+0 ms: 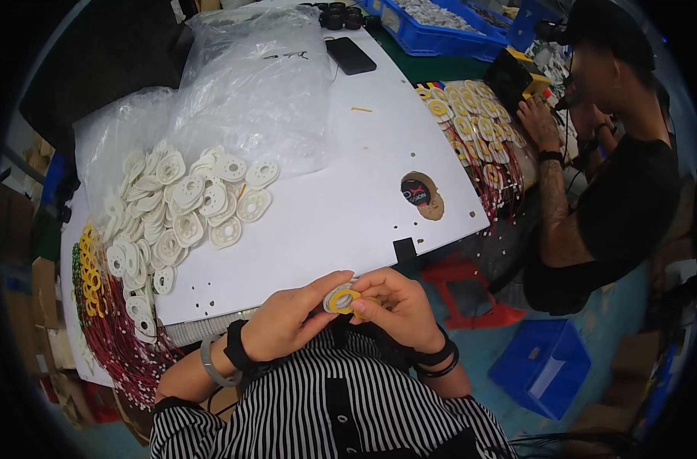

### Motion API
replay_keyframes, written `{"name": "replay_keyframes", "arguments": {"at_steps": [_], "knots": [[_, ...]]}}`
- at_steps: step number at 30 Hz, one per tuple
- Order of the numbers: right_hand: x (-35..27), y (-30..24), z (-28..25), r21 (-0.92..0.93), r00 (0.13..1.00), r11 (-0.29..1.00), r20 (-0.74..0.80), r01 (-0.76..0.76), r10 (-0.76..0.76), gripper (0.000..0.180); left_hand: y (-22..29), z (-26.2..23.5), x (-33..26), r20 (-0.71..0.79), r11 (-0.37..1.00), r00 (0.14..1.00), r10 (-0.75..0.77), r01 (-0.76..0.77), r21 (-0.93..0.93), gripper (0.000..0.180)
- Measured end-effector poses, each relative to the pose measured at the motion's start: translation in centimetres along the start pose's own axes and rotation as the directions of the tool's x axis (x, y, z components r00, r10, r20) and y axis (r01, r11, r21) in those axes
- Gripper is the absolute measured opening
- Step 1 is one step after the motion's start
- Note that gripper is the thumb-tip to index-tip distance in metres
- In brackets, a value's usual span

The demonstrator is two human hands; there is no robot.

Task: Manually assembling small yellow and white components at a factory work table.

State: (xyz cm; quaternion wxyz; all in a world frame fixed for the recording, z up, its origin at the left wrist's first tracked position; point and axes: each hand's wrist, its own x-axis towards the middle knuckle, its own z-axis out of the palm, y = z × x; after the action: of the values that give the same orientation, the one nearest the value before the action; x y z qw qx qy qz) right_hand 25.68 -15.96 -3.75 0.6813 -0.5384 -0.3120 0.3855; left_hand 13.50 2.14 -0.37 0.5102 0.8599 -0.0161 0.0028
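Just off the near edge of the white table, my left hand (286, 317) and my right hand (400, 307) meet around a small white plastic housing with a yellow ring (334, 304) on its face. The thumb and fingers of my left hand grip its left side. My right hand pinches the ring side between thumb and fingers; those fingers cover part of it. Left of my hands lies a heap of white plastic housings (186, 193), oval with round openings. Beyond that heap, at the far left, are loose yellow rings (91, 275).
Clear plastic bags (249, 92) lie behind the heap. Red wires with white connectors (123, 348) hang over the left edge. A phone (351, 56) lies at the back. At right, a co-worker (620, 176) sits by finished-looking yellow-and-white parts (471, 115). A blue bin (542, 367) stands on the floor.
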Motion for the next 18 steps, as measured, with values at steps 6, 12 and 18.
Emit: {"name": "replay_keyframes", "arguments": {"at_steps": [6, 12, 18], "knots": [[-0.2, -0.4, 0.7, -0.036, 0.997, 0.999, -0.069, -0.033, 0.031, 0.020, 0.6, 0.0, -0.4, -0.041, 0.999, 0.999, -0.004, 0.006, 0.046, 0.061], [-0.5, -0.5, 1.2, -0.229, 0.991, 0.973, -0.127, -0.001, -0.029, 0.019, 0.4, 0.4, -0.5, -0.071, 0.992, 0.994, 0.088, -0.094, -0.085, 0.065], [-0.7, -0.1, 1.4, -0.152, 0.983, 0.988, -0.181, 0.013, -0.041, 0.020, 0.6, 0.4, -0.5, -0.050, 0.994, 0.999, 0.005, -0.011, -0.111, 0.056]]}}
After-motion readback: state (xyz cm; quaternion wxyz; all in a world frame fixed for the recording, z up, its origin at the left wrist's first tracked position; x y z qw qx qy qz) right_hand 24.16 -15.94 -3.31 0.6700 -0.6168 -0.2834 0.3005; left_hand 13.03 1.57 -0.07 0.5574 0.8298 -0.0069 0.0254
